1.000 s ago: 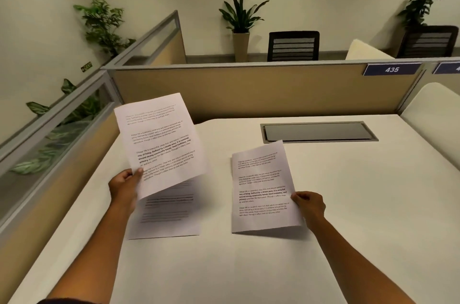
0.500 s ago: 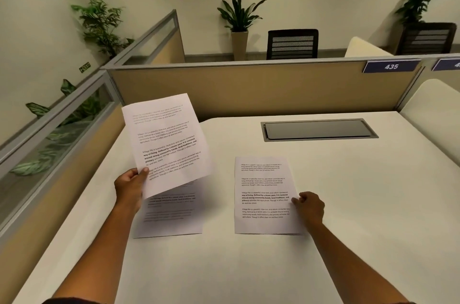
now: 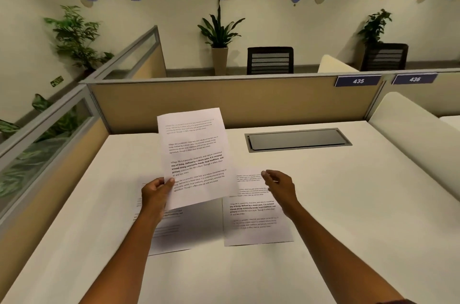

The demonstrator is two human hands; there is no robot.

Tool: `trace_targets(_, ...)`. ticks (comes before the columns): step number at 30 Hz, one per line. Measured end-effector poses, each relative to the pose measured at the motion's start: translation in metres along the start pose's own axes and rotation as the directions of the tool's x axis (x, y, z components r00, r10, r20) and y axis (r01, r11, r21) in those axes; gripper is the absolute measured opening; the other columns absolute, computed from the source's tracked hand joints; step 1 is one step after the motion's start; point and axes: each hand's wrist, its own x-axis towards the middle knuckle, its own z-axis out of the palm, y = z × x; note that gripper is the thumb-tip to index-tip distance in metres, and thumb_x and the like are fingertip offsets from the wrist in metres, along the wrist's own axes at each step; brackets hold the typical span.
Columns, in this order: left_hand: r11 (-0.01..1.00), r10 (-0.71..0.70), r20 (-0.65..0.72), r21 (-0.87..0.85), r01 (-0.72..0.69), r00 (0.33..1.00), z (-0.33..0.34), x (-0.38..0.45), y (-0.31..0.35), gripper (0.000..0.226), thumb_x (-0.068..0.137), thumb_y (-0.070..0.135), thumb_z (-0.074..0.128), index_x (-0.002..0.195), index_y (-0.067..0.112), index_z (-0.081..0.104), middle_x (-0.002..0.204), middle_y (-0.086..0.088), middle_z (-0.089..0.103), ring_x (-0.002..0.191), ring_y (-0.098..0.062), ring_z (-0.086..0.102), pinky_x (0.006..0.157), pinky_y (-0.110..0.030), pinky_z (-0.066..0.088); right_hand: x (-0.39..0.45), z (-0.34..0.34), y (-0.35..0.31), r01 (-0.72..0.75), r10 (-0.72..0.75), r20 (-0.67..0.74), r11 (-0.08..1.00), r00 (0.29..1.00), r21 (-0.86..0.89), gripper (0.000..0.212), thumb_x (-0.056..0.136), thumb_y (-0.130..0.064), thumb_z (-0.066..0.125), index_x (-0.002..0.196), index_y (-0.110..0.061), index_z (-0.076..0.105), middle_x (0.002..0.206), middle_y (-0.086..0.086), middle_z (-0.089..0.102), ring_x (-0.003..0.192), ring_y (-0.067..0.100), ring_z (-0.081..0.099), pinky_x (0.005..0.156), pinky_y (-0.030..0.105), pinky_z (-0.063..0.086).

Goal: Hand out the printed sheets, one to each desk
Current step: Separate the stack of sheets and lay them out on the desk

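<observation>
The desk (image 3: 348, 204) lies bare to the right of the flat sheet (image 3: 256, 224) and toward the near edge, while the partition (image 3: 236, 102) walls the far side, a glass screen (image 3: 44, 134) the left, and a divider (image 3: 413, 129) the right.

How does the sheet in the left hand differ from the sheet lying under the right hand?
The held sheet is raised off the desk and tilted, pinched at its lower corner by the left hand; the desk sheet lies flat, ungripped, with the right hand above it. The held sheet overlaps the desk sheet's upper left corner. Both are white sheets with similar printed paragraphs.
</observation>
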Motion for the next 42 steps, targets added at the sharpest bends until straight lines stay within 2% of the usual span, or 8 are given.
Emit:
trace_targets(5,0.999,-0.032,0.103,0.011,0.031,0.994,0.03,-0.005,-0.015,0.016,0.087,0.008,0.069,0.098,-0.003,0.069,0.098,-0.018,0.07,0.093,-0.029,0.065,0.096,-0.045,0.052,-0.003,0.005,-0.016,-0.05,0.021,0.182,0.987,0.983,0.155,0.056,0.09,-0.039,0.065,0.135,-0.007,0.055,0.121,0.011,0.068,0.106,0.025,0.068,0.093,0.041,0.057)
trace_targets(9,0.998,-0.054,0.169,0.021,0.052,0.984,0.049,-0.01,-0.028,0.011,0.086,0.008,0.071,0.093,0.0,0.071,0.091,-0.014,0.072,0.088,-0.027,0.066,0.095,-0.045,0.052,-0.009,0.003,-0.012,-0.067,0.031,0.212,0.984,0.977,0.163,0.05,0.091,-0.035,0.066,0.132,-0.007,0.058,0.124,0.009,0.068,0.109,0.027,0.067,0.093,0.048,0.056)
trace_targets(14,0.996,-0.081,0.253,0.05,0.071,0.964,0.064,-0.011,-0.04,0.012,0.085,0.011,0.072,0.093,0.002,0.072,0.092,-0.014,0.075,0.09,-0.031,0.069,0.091,-0.046,0.055,-0.012,-0.011,0.003,-0.076,0.066,0.08,0.988,0.995,0.132,0.028,0.089,-0.017,0.069,0.114,-0.006,0.067,0.106,0.013,0.074,0.099,0.03,0.07,0.091,0.047,0.057)
trace_targets(19,0.99,-0.12,0.346,0.115,0.085,0.931,0.08,-0.013,-0.045,0.01,0.085,0.014,0.073,0.09,0.005,0.072,0.098,-0.022,0.074,0.087,-0.032,0.066,0.09,-0.057,0.051,-0.016,-0.028,0.018,-0.095,0.1,-0.069,0.993,0.993,0.072,0.013,0.085,-0.016,0.073,0.095,-0.007,0.072,0.096,0.009,0.074,0.088,0.026,0.069,0.082,0.037,0.058)
trace_targets(26,0.984,-0.146,0.44,0.157,0.084,0.886,0.118,-0.029,-0.051,0.009,0.087,0.008,0.07,0.09,-0.001,0.069,0.091,-0.013,0.075,0.082,-0.026,0.072,0.064,-0.029,0.061,-0.023,-0.065,0.043,-0.12,0.133,-0.211,0.99,0.968,0.07,0.011,0.083,-0.018,0.075,0.092,-0.011,0.075,0.091,0.002,0.075,0.086,0.021,0.07,0.079,0.034,0.057)
trace_targets(34,0.975,-0.138,0.429,0.218,0.046,0.892,0.186,-0.058,-0.064,0.016,0.087,0.007,0.07,0.091,-0.008,0.069,0.087,-0.015,0.075,0.078,-0.027,0.072,0.068,-0.036,0.061,-0.005,-0.136,0.072,-0.144,0.166,-0.233,0.984,0.958,0.106,0.008,0.083,-0.015,0.074,0.089,-0.012,0.077,0.089,0.004,0.076,0.089,0.026,0.071,0.085,0.04,0.057)
trace_targets(39,0.976,-0.119,0.419,0.214,0.029,0.9,0.241,-0.078,-0.065,0.01,0.086,0.007,0.071,0.082,-0.002,0.071,0.082,-0.014,0.075,0.075,-0.026,0.072,0.059,-0.029,0.059,0.019,-0.189,0.082,-0.135,0.155,-0.221,0.986,0.963,0.102,0.006,0.084,-0.015,0.072,0.087,-0.013,0.077,0.088,0.004,0.076,0.084,0.023,0.068,0.083,0.039,0.055)
trace_targets(42,0.975,-0.115,0.406,0.22,0.025,0.906,0.272,-0.089,-0.069,0.011,0.086,0.008,0.07,0.083,-0.002,0.07,0.085,-0.016,0.075,0.077,-0.027,0.072,0.064,-0.033,0.06,0.037,-0.219,0.089,-0.124,0.14,-0.217,0.988,0.966,0.087,0.006,0.085,-0.017,0.071,0.086,-0.015,0.076,0.087,0.001,0.075,0.082,0.021,0.067,0.081,0.037,0.054)
